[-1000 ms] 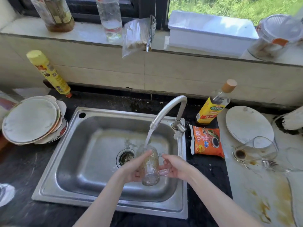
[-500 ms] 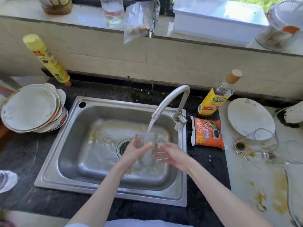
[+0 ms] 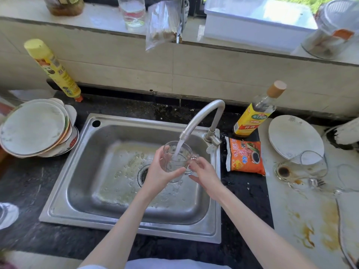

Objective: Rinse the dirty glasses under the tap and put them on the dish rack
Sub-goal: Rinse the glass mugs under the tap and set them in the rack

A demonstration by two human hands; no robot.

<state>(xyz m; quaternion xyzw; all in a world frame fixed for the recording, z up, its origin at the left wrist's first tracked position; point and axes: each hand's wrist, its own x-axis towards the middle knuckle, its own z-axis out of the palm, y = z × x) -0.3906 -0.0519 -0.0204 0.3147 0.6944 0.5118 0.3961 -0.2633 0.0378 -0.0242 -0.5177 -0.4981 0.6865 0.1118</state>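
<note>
A clear glass mug (image 3: 177, 158) stands upright under the running tap (image 3: 202, 117), and the water stream falls into it. My left hand (image 3: 159, 171) grips its body from the left, thumb across the front. My right hand (image 3: 204, 171) pinches the mug's handle on the right. Both are above the steel sink (image 3: 81, 171), near the drain. On the right counter a dirty glass (image 3: 299, 167) with a brown stain lies on its side. Another clear glass (image 3: 347, 177) next to it is hard to make out.
Stacked plates (image 3: 35, 129) sit left of the sink. An orange packet (image 3: 244, 156), a yellow-labelled bottle (image 3: 256, 113) and a white plate (image 3: 295, 136) lie to the right. A yellow spray can (image 3: 54, 70) leans on the wall. The right counter has brown stains.
The mug has been turned upright and raised closer to the spout, so water now fills it. Both hands stayed on it. The camera tilted down slightly.
</note>
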